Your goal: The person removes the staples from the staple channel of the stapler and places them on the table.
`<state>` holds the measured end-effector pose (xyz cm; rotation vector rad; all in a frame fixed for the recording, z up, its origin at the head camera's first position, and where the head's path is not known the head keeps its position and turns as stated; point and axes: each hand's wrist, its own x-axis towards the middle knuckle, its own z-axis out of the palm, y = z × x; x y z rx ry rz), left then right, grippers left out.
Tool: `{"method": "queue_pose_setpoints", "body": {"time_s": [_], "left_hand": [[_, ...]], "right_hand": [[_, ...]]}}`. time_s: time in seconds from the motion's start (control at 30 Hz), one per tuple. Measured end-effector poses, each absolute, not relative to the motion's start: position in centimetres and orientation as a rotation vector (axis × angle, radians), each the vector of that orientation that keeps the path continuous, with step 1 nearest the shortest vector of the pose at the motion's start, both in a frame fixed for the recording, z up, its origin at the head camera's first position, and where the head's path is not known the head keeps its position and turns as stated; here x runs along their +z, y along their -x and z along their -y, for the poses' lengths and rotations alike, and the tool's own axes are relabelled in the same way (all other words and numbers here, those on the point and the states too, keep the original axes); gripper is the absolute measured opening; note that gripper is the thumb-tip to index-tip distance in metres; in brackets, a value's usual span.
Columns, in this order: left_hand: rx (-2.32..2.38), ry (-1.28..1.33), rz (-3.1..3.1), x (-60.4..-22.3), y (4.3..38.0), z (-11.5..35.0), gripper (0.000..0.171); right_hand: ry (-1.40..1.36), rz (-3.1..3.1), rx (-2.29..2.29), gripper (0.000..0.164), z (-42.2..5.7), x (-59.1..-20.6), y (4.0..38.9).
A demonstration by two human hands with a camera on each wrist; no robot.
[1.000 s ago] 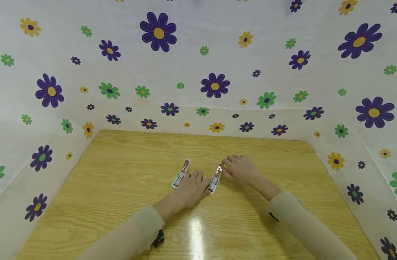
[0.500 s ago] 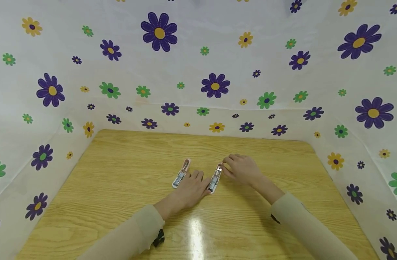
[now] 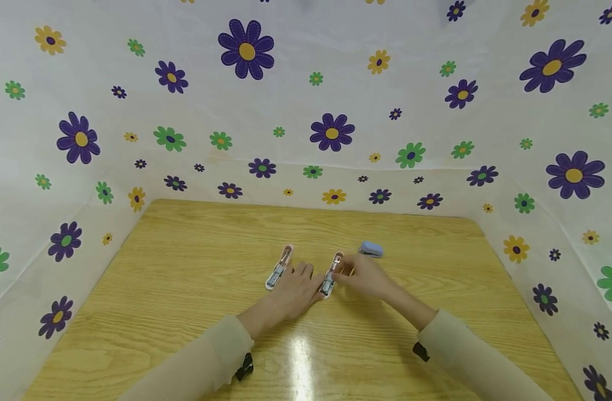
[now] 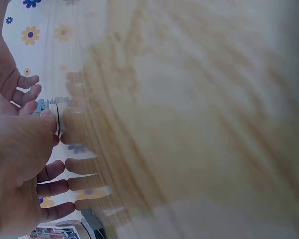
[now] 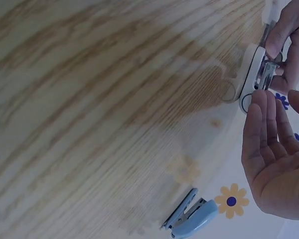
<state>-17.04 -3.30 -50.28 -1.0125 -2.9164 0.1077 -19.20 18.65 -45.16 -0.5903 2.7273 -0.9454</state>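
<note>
A slim, white-rimmed oblong holder (image 3: 328,285) with metal parts inside lies tilted on the table between the hands in the head view. My left hand (image 3: 297,291) holds its near end with thumb and forefinger, the other fingers stretched out. My right hand (image 3: 368,277) is at its right side; in the right wrist view the straight fingers (image 5: 263,114) reach the metal piece (image 5: 267,74), with the thumb apart. A second similar holder (image 3: 278,272) lies just left of my left hand, partly behind its fingers. Beyond my right hand sits a small blue stapler (image 3: 371,248).
The wood-grain table (image 3: 195,262) is shiny, with a bright reflection near the front. A white sheet with printed flowers (image 3: 331,83) rises round its back and both sides. Black straps show at both cuffs.
My right hand has come nearer and a little left, from the holder's far end to its middle. The blue stapler, hidden before, now shows. My left hand has stayed in place.
</note>
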Motion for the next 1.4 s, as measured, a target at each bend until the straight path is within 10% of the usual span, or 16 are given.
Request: {"method": "queue_pose_setpoints", "body": {"time_s": [1.4], "left_hand": [[0.086,1.006,2.923,-50.5,17.1,3.3,0.033]], "right_hand": [[0.29,-2.196,-1.236,0.019,-19.7,-45.1,18.0]]}}
